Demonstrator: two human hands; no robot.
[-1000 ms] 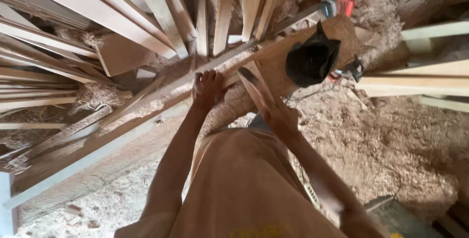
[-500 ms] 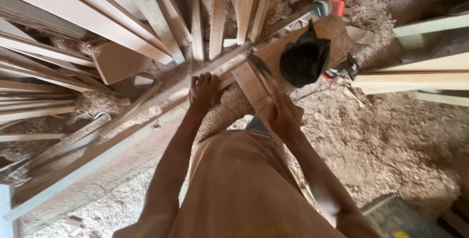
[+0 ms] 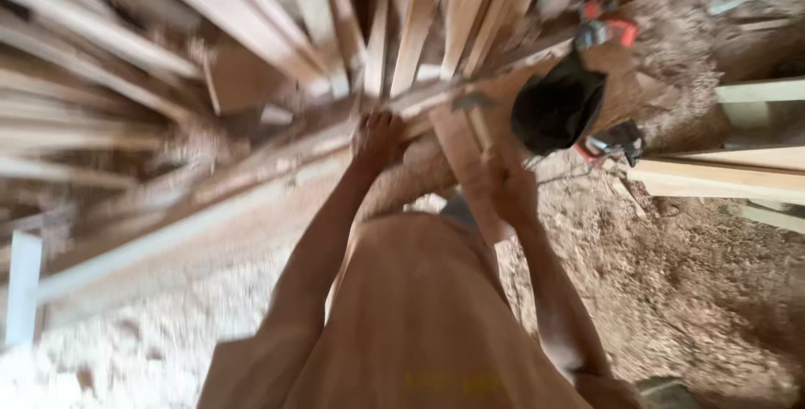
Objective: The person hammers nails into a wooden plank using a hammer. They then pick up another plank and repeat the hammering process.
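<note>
Though blurred, both hands (image 3: 381,136) grip a plank (image 3: 457,153).

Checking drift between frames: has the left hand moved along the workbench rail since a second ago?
Cannot tell. The left hand presses the long rail, level with the black bag, as before; the head camera shifted and blurs.

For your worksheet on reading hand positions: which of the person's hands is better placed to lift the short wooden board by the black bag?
Probably the right hand: it already grips the short wooden board beside the black bag. The left hand presses on the long rail, farther away.
</note>
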